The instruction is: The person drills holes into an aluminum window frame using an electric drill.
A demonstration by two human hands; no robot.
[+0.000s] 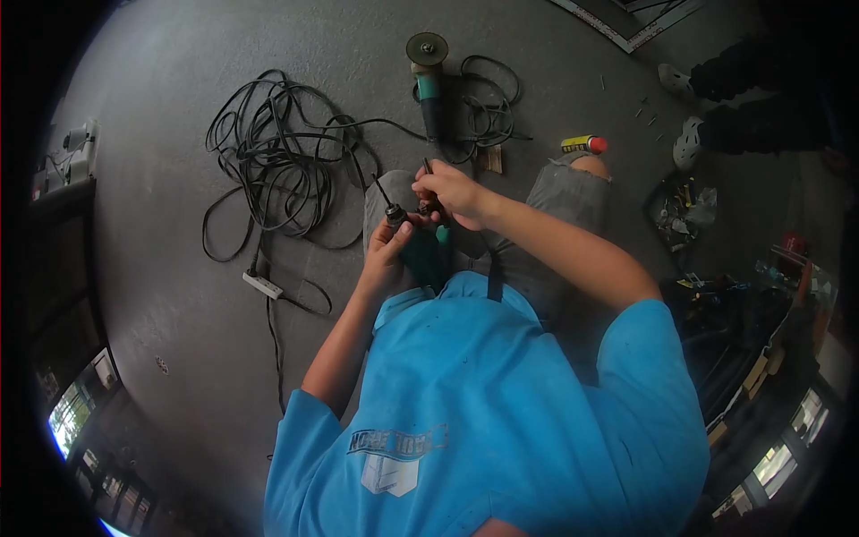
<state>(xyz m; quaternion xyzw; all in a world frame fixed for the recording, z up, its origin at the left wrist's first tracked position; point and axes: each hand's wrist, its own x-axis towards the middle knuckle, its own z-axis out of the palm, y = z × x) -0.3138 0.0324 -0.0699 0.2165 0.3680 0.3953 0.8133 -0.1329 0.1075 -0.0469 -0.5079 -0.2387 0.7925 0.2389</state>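
Observation:
My left hand (386,248) is wrapped around the front of a green and black power drill (420,255), just behind its chuck (395,213). A thin drill bit (381,189) sticks out of the chuck, pointing up and away from me. Close beside it, my right hand (455,195) is closed, with a thin dark rod (428,166) between thumb and fingers. Whether the rod is another bit or a key cannot be made out. The drill's body is partly hidden by my hands and blue shirt.
An angle grinder (429,85) lies on the floor ahead, near a tangled black cable (282,161) and a white power strip (262,285). A yellow can with a red cap (584,144) lies by my right knee. Another person's shoes (687,143) and scattered tools (684,210) are at right.

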